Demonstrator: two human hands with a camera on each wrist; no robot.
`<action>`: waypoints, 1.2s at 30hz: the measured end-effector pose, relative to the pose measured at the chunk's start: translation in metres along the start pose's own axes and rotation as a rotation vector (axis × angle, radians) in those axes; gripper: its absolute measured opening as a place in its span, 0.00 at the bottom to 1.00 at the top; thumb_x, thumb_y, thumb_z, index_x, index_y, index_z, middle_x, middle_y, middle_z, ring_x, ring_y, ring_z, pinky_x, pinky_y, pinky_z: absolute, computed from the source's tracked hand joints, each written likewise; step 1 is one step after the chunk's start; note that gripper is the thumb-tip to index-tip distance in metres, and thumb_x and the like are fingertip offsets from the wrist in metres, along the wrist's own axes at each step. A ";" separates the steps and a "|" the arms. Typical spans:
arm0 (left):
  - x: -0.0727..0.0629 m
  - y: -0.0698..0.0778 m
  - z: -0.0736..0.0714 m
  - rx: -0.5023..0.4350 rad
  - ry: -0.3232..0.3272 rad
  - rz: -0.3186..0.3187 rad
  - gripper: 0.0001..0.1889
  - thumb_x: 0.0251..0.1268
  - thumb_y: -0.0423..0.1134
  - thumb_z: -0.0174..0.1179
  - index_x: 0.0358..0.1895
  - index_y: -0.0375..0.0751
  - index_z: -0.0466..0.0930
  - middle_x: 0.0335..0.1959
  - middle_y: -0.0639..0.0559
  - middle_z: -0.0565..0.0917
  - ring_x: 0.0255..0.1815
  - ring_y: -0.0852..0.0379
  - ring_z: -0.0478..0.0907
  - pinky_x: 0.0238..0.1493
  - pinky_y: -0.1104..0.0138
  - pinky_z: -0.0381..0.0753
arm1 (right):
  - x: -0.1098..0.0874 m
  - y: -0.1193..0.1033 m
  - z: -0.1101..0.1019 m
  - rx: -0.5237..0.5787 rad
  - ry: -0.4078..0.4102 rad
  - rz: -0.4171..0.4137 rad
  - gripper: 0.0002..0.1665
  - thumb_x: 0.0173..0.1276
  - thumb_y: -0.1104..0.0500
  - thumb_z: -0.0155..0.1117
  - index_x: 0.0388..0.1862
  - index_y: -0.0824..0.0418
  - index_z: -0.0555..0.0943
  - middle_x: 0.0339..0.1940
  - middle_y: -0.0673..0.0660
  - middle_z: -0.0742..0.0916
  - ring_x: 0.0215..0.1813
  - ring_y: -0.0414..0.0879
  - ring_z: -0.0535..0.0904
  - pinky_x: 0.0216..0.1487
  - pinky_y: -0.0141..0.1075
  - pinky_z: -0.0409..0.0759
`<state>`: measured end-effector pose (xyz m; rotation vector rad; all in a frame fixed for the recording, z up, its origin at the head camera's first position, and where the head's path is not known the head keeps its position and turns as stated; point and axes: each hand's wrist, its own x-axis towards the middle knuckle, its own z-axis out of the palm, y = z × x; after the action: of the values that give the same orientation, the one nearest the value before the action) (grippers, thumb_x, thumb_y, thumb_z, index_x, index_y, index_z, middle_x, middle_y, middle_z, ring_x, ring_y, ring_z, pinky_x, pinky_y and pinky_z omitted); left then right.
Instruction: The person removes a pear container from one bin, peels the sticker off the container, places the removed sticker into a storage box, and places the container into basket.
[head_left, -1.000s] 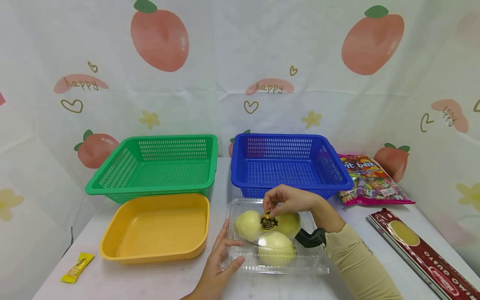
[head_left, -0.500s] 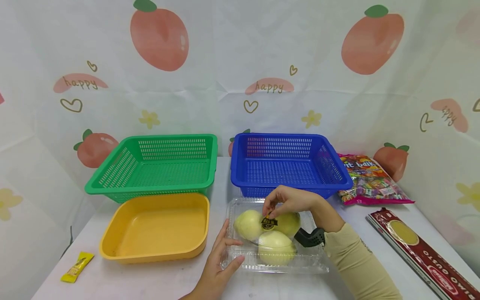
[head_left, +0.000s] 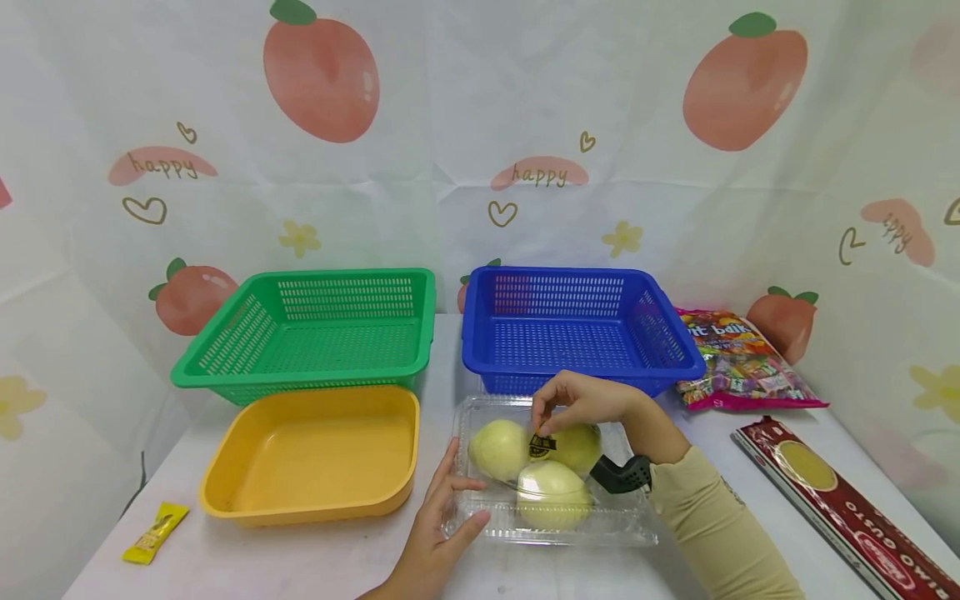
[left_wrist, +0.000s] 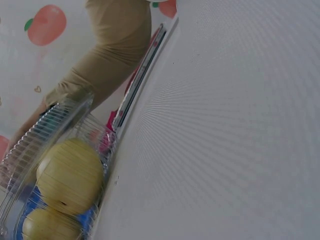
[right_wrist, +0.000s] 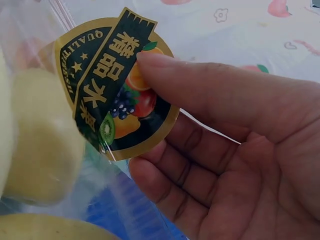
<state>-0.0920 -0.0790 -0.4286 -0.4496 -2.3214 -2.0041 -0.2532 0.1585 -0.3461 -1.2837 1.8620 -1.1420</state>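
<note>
In the head view a clear plastic clamshell box (head_left: pixel 480 521) holds three pale yellow-green round fruits, such as this near fruit (head_left: pixel 553 492). My right hand (head_left: pixel 588 402) is over the lid, pinching the edge of a black and gold fruit sticker (right_wrist: pixel 107 85) between thumb and fingers. The right wrist view shows the pinched side of the sticker raised; whether its far side still touches the lid I cannot tell. At the box's left side rests my left hand (head_left: pixel 435 527), fingers spread, thumb and fingertips on the plastic. The left wrist view shows the box wall and fruit (left_wrist: pixel 71 175), not the hand.
Behind the box stands a blue basket (head_left: pixel 577 372), with a green basket (head_left: pixel 300 382) to its left. A yellow tub (head_left: pixel 307 508) sits to the left, near a small yellow packet (head_left: pixel 156 533). At right are a candy bag (head_left: pixel 757 362) and a long red-brown package (head_left: pixel 847 508).
My right hand has shifted slightly to the right with the sticker's edge, and the sticker looks more folded up in the head view. My left hand and the box stay in place.
</note>
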 end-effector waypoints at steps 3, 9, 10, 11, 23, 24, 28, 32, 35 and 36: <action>0.000 0.000 0.000 -0.002 0.001 0.005 0.11 0.64 0.34 0.56 0.48 0.46 0.73 0.76 0.43 0.42 0.74 0.34 0.38 0.53 0.24 0.50 | -0.001 0.000 -0.001 0.026 0.003 0.014 0.10 0.65 0.65 0.59 0.34 0.74 0.80 0.32 0.73 0.82 0.36 0.38 0.78 0.41 0.35 0.80; 0.000 0.000 -0.001 -0.009 -0.006 0.011 0.11 0.64 0.34 0.56 0.48 0.46 0.73 0.76 0.42 0.41 0.74 0.33 0.38 0.53 0.25 0.49 | -0.002 -0.001 -0.001 0.041 0.017 -0.008 0.10 0.64 0.66 0.60 0.33 0.75 0.79 0.31 0.72 0.81 0.36 0.37 0.77 0.40 0.34 0.79; 0.000 0.000 -0.001 -0.011 -0.006 0.013 0.11 0.64 0.34 0.57 0.48 0.45 0.73 0.76 0.42 0.41 0.74 0.34 0.38 0.53 0.25 0.49 | -0.003 -0.001 -0.001 0.043 0.019 -0.015 0.09 0.64 0.66 0.60 0.32 0.75 0.79 0.30 0.71 0.82 0.36 0.37 0.78 0.41 0.35 0.79; 0.001 0.000 -0.001 -0.011 -0.005 0.016 0.11 0.64 0.33 0.57 0.48 0.45 0.73 0.76 0.42 0.41 0.74 0.34 0.38 0.53 0.25 0.49 | -0.003 -0.001 -0.002 0.048 0.021 -0.020 0.09 0.64 0.67 0.60 0.32 0.75 0.79 0.30 0.69 0.82 0.36 0.38 0.78 0.42 0.36 0.78; 0.001 0.000 -0.001 -0.007 -0.006 0.012 0.11 0.64 0.34 0.57 0.47 0.49 0.73 0.76 0.43 0.42 0.74 0.34 0.39 0.54 0.25 0.50 | -0.006 0.005 -0.003 0.127 0.006 -0.078 0.08 0.64 0.69 0.58 0.33 0.78 0.77 0.32 0.44 0.84 0.38 0.39 0.78 0.45 0.38 0.77; 0.001 0.000 -0.001 -0.006 -0.006 0.011 0.11 0.64 0.34 0.57 0.47 0.49 0.73 0.76 0.43 0.41 0.74 0.33 0.39 0.54 0.25 0.51 | -0.006 0.005 -0.004 0.130 0.007 -0.079 0.08 0.64 0.69 0.58 0.33 0.78 0.77 0.32 0.44 0.84 0.38 0.39 0.78 0.45 0.38 0.77; 0.001 0.001 -0.001 -0.009 -0.009 0.006 0.10 0.64 0.35 0.57 0.47 0.48 0.73 0.76 0.43 0.41 0.74 0.34 0.39 0.55 0.26 0.50 | -0.007 0.007 -0.004 0.145 0.013 -0.079 0.09 0.64 0.68 0.59 0.33 0.78 0.77 0.32 0.44 0.84 0.39 0.39 0.78 0.45 0.37 0.77; 0.001 0.000 0.000 -0.014 -0.011 0.008 0.11 0.63 0.35 0.57 0.47 0.49 0.74 0.76 0.42 0.41 0.75 0.36 0.39 0.56 0.27 0.50 | -0.008 0.008 -0.004 0.160 0.021 -0.067 0.10 0.64 0.67 0.59 0.34 0.77 0.77 0.32 0.44 0.84 0.39 0.39 0.78 0.46 0.36 0.77; 0.001 0.000 0.000 -0.019 -0.008 0.011 0.11 0.63 0.35 0.58 0.47 0.50 0.74 0.76 0.42 0.41 0.75 0.38 0.39 0.57 0.27 0.50 | -0.008 0.008 -0.004 0.164 0.026 -0.063 0.10 0.64 0.67 0.59 0.34 0.78 0.76 0.32 0.44 0.84 0.39 0.39 0.78 0.45 0.36 0.78; 0.001 0.000 0.000 -0.021 -0.008 0.011 0.11 0.63 0.35 0.58 0.47 0.51 0.74 0.76 0.42 0.41 0.75 0.38 0.39 0.57 0.27 0.50 | -0.008 0.008 -0.004 0.167 0.029 -0.062 0.10 0.64 0.67 0.59 0.34 0.78 0.76 0.32 0.44 0.84 0.39 0.39 0.78 0.45 0.36 0.78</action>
<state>-0.0931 -0.0791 -0.4287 -0.4714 -2.2994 -2.0270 -0.2569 0.1685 -0.3513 -1.2438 1.7173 -1.3252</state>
